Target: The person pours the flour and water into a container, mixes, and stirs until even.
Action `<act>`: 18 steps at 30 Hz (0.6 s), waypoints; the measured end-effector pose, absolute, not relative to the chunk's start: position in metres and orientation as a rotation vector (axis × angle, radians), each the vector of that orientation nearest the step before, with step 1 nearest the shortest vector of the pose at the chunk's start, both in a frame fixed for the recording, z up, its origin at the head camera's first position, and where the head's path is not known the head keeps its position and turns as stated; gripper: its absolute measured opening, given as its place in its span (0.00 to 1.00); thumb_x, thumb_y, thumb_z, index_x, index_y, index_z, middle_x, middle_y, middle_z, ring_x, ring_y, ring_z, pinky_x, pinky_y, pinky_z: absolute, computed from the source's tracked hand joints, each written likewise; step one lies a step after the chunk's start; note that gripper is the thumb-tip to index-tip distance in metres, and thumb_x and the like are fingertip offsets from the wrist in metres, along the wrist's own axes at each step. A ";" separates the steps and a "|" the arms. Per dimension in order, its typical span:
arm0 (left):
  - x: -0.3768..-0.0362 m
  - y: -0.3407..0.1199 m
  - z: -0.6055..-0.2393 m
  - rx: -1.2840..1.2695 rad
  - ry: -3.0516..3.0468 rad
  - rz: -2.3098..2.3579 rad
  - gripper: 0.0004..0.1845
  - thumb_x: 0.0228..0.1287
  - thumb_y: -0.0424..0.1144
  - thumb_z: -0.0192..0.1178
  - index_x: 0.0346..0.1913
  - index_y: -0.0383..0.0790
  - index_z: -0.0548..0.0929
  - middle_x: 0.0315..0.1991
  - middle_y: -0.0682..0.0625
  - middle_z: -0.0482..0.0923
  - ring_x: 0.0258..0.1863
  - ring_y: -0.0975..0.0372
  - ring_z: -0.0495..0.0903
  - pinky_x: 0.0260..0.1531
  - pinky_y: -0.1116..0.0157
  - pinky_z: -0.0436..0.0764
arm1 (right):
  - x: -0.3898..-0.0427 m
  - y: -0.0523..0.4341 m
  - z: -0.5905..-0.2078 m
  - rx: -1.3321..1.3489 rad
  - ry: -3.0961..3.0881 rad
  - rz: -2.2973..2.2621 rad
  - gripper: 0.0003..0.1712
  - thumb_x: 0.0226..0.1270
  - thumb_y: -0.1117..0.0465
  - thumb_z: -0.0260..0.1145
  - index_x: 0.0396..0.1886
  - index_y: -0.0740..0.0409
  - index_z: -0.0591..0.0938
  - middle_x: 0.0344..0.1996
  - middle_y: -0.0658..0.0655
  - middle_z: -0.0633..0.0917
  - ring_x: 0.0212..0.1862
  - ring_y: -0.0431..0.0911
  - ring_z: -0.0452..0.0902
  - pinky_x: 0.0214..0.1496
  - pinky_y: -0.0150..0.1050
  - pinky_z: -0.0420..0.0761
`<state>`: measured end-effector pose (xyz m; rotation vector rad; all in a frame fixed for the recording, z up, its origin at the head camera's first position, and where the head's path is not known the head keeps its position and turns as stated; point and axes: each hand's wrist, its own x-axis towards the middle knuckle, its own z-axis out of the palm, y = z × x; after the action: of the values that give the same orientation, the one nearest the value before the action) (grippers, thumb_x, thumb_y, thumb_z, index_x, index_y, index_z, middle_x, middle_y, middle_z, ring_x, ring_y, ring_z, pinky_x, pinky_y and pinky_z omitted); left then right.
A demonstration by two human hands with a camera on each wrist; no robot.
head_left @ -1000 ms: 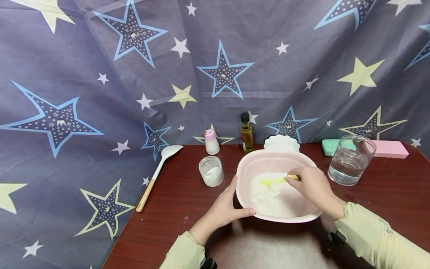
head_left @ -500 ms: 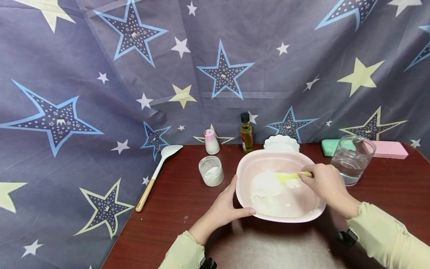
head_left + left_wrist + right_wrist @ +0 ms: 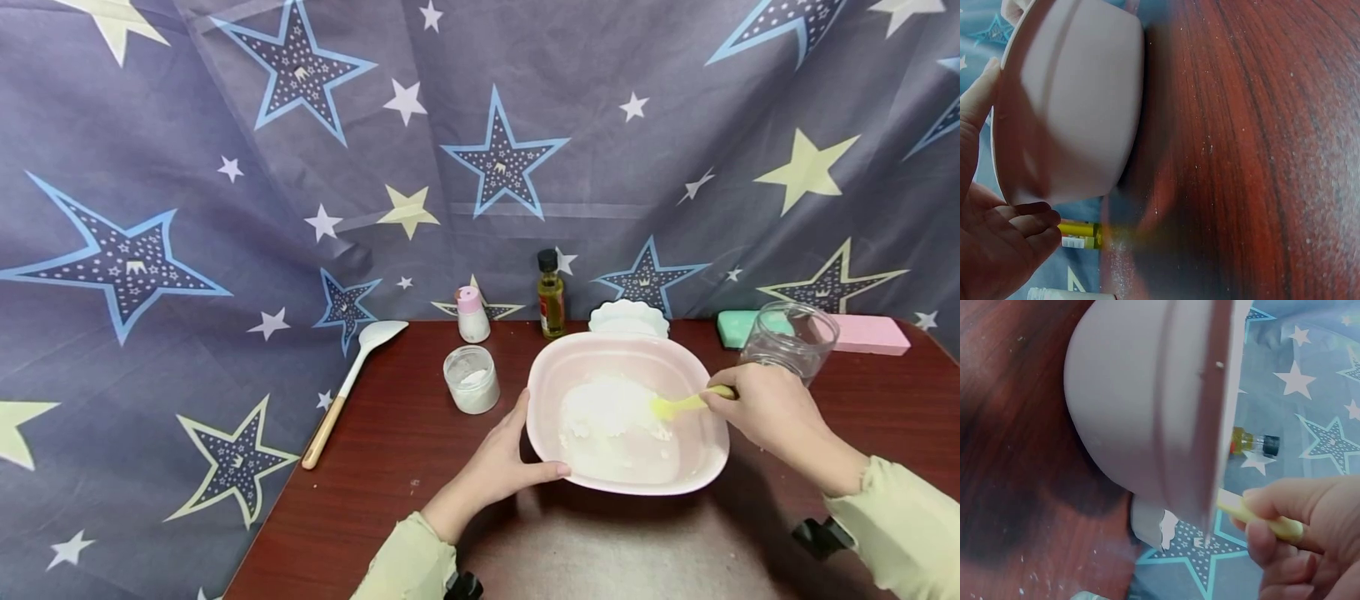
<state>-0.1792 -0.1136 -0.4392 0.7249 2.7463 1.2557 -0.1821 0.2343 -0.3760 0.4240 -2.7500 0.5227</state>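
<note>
A pale pink basin [image 3: 626, 486] stands on the dark red table with white powder [image 3: 609, 408] and milky liquid spread over its bottom. My left hand [image 3: 491, 467] holds its left end, thumb on the near rim and fingers along the outer wall. In the left wrist view, those fingers [image 3: 1032, 225] bend under the rim. Over the basin's right rim, my right hand [image 3: 780, 408] grips a small yellow spatula [image 3: 681, 405] by its handle. Its head meets the right side of the powder. The right wrist view shows thumb and fingers round the handle [image 3: 1260, 522].
Behind the basin stand an oil bottle [image 3: 551, 300], a pink-capped shaker [image 3: 472, 317] and a white scalloped dish [image 3: 628, 317]. An open jar of powder [image 3: 472, 382] and a long white ladle [image 3: 351, 383] lie left. A water glass [image 3: 791, 337], green block [image 3: 737, 327] and pink block [image 3: 870, 333] sit right.
My right hand has drawn the spatula rightward from the middle of the powder toward the basin's right side. The powder has spread rightward. My left hand keeps its hold.
</note>
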 end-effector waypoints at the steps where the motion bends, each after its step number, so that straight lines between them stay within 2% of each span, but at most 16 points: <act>1: -0.179 -0.114 -0.439 0.726 2.746 1.257 0.62 0.48 0.58 0.74 0.78 0.38 0.48 0.75 0.43 0.52 0.72 0.57 0.56 0.68 0.52 0.61 | -0.181 0.236 -0.375 0.435 -2.750 0.521 0.06 0.54 0.63 0.70 0.21 0.51 0.85 0.15 0.44 0.71 0.22 0.42 0.64 0.23 0.38 0.65; 6: -0.180 -0.114 -0.440 0.726 2.744 1.260 0.62 0.47 0.57 0.75 0.78 0.38 0.48 0.75 0.43 0.52 0.72 0.57 0.56 0.68 0.52 0.61 | -0.177 0.243 -0.373 0.491 -2.767 0.563 0.06 0.53 0.63 0.71 0.20 0.49 0.85 0.16 0.43 0.71 0.20 0.39 0.62 0.22 0.36 0.64; 10: -0.180 -0.113 -0.439 0.718 2.741 1.260 0.62 0.47 0.58 0.74 0.78 0.38 0.47 0.76 0.43 0.52 0.73 0.56 0.55 0.68 0.52 0.60 | -0.173 0.246 -0.372 0.531 -2.803 0.621 0.04 0.52 0.61 0.73 0.21 0.48 0.87 0.17 0.40 0.76 0.20 0.36 0.62 0.22 0.34 0.64; 18: -0.179 -0.113 -0.438 0.707 2.740 1.256 0.62 0.47 0.57 0.75 0.78 0.38 0.47 0.75 0.43 0.52 0.73 0.57 0.56 0.68 0.52 0.60 | -0.169 0.237 -0.380 0.664 -2.838 0.780 0.03 0.54 0.58 0.75 0.25 0.46 0.88 0.19 0.35 0.79 0.23 0.31 0.66 0.24 0.31 0.70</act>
<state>-0.1787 -0.1133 -0.4377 0.7068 2.7396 1.2565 -0.1687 0.2369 -0.3800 0.6636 -2.8379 0.7796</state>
